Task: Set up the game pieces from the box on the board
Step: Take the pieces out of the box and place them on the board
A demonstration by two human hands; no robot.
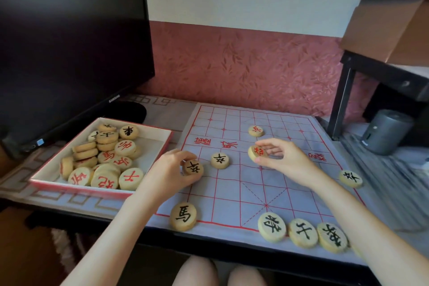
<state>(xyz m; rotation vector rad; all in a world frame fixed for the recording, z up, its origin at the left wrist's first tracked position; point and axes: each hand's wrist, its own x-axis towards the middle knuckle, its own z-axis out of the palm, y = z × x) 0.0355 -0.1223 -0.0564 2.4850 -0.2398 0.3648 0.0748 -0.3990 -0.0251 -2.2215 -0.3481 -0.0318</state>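
Observation:
A cloth board (232,193) with red grid lines lies on the table. My left hand (171,172) grips a black-marked wooden disc (193,168) at the board's left edge. My right hand (285,160) pinches a red-marked disc (256,153), tilted up above the board's middle. Loose discs lie on the board: a black one (220,160) between my hands, a red one (255,131) farther back, a horse piece (183,216) at the near left, three black pieces (301,231) along the near edge and one (351,178) at the right edge. The box (160,133) at left holds several discs.
A dark monitor (69,42) stands behind the box at left. At the right, a black shelf frame (343,90) carries a cardboard box (390,21), with a grey cylinder (386,131) below it. My knees show under the table's front edge.

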